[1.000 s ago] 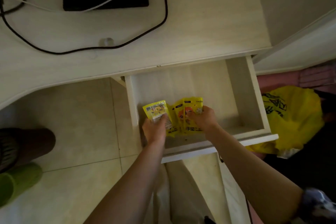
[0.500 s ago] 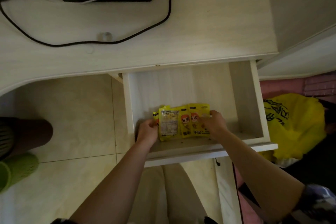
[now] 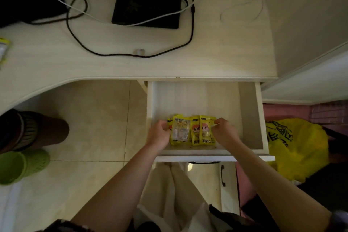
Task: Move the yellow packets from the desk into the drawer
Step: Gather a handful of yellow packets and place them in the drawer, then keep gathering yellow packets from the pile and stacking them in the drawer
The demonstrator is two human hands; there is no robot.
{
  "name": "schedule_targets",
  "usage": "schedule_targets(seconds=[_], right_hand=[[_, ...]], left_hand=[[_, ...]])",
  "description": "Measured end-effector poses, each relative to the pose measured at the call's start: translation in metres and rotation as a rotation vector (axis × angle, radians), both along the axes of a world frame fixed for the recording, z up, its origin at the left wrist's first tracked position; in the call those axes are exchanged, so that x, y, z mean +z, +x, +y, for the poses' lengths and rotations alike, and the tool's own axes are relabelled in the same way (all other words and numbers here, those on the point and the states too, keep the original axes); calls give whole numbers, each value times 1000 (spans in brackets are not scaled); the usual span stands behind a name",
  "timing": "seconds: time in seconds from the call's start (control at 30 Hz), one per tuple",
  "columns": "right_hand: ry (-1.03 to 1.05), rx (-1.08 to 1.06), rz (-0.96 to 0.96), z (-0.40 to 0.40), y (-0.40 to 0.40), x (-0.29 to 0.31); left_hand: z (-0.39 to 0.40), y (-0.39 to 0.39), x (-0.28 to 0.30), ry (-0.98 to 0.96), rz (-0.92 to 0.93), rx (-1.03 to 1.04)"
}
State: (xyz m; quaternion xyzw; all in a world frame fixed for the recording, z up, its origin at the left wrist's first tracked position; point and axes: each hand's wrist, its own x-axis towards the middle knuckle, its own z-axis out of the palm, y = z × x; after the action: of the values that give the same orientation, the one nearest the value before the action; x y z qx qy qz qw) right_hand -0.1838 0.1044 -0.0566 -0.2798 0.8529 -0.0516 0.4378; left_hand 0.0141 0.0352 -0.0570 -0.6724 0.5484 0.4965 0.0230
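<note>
Both hands are down in the open drawer (image 3: 250,111). The yellow packets (image 3: 192,131) lie overlapping on the drawer floor, close to the front wall, directly between the two grips. The left hand (image 3: 159,133) curls around the left edge of the bundle, fingers bent and touching it. The right hand (image 3: 224,131) has thumb and fingers pinched lightly at the top right corner of the rightmost packet. Neither grip looks tight; they appear to be squaring the stack rather than carrying it.

The risk, as I judge it, lies in letting go. The packets are slick and overlapped, so a finger dragging on withdrawal could fan them out or pull one up over the low front wall, just toward the wrists. A further yellow packet (image 3: 3,51) seems to lie on the surface far to the left of the left grip; leaving it there would leave the task unfinished.
</note>
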Motion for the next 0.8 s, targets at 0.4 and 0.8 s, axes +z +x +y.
schedule_targets(seconds=[0.4, 0.8], right_hand=[[-280, 537, 46, -28, 113, 75], [-364, 882, -18, -87, 275, 97]], left_hand=[[29, 99, 70, -392, -83, 96], [39, 249, 78, -416, -183, 381]])
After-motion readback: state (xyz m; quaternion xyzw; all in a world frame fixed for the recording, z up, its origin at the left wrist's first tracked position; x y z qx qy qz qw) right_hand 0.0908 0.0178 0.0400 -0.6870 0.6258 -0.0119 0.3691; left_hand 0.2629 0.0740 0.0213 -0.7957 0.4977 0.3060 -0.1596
